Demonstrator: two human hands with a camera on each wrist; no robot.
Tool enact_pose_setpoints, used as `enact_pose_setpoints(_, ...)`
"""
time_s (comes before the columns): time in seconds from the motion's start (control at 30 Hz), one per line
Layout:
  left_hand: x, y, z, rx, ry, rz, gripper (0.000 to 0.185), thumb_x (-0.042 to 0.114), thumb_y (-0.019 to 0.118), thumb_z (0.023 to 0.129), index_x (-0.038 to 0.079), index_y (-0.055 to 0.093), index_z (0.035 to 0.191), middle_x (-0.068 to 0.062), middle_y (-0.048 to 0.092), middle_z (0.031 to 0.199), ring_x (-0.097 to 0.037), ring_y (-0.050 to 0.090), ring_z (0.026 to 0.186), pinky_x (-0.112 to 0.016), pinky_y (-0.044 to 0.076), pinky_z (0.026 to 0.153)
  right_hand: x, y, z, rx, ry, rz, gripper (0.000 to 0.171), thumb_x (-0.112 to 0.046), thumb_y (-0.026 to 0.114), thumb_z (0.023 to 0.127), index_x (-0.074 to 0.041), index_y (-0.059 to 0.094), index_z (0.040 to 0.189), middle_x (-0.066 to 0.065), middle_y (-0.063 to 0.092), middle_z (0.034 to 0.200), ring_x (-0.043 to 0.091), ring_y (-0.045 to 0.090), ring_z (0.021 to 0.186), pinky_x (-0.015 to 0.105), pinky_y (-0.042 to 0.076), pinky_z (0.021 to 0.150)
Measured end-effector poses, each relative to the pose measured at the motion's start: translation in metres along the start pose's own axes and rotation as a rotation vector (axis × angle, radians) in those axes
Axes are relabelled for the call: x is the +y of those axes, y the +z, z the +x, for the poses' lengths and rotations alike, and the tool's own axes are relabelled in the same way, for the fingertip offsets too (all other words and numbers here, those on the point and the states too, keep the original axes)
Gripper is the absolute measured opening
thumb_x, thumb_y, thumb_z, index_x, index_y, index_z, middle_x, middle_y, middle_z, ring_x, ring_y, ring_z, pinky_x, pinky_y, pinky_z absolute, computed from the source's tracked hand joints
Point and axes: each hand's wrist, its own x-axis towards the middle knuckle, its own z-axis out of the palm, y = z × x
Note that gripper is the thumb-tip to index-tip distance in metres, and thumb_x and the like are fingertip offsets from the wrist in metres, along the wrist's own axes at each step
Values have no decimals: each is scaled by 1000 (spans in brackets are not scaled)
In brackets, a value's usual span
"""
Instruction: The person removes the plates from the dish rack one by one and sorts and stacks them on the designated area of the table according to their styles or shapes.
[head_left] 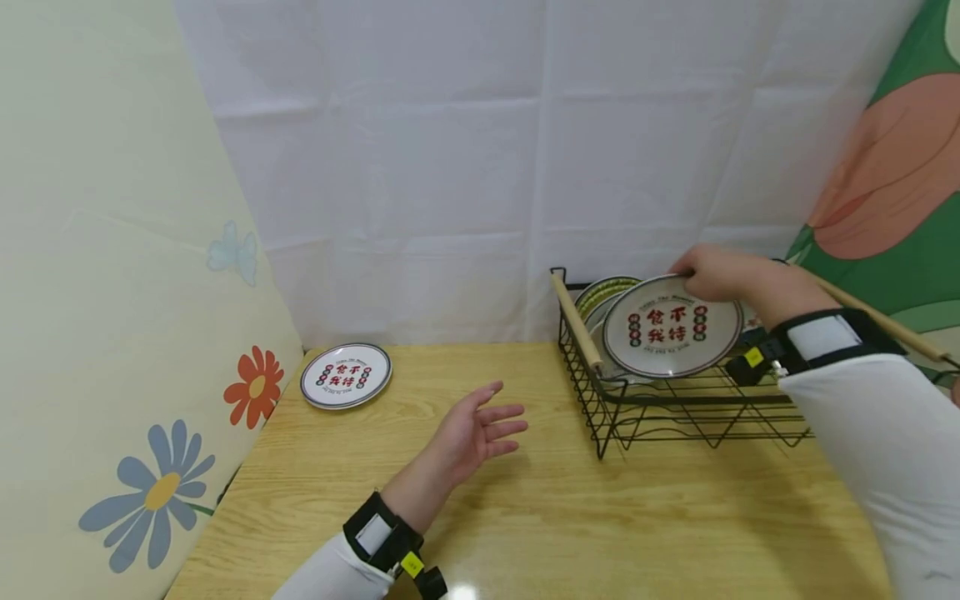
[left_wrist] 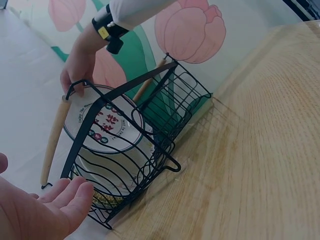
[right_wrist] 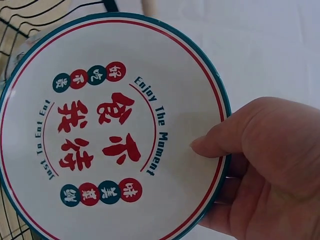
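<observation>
- The plate is round and white, with a teal outer rim and a thin red ring just inside it. Red Chinese characters fill its middle, rows of small red and teal dots sit beside them, and "Enjoy The Moment" curves along the inner ring.
- It stands on edge in the black wire dish rack at the right of the wooden surface, with its printed face turned toward the camera. As a disc it has no long axis; its flat face is close to upright, leaning slightly back.
- The right hand has its grip clamped on the plate's top rim, with the thumb pressed on the printed face and the fingers behind.
- Further plates stand behind it in the rack, one with a green rim.
- The left hand hovers over the surface, fingers loose and apart, gripping nothing.
- A second, matching plate lies flat at the surface's far left corner.
</observation>
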Motion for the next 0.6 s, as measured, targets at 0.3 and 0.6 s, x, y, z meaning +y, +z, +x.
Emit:
enact_pose_setpoints(0.3,8,-4,-1,7,12,2,59,40,37,109,15,28,162,-28,49,153,-39,57,137,-49,51,109,14,-27,-11,60,31,74,46,-9,50,101,19,49,138,39,60,120,44,62,102,62,50,93)
enact_pose_setpoints(0.6,16,-10,-2,1,25,-14,58,41,35,110,18,28,162,-26,48,155,-38,55,139,-51,47,113,36,-31,-16,101,123,401,54,-27,44,110,12,41,148,17,67,110,13,65,87,28,56,72)
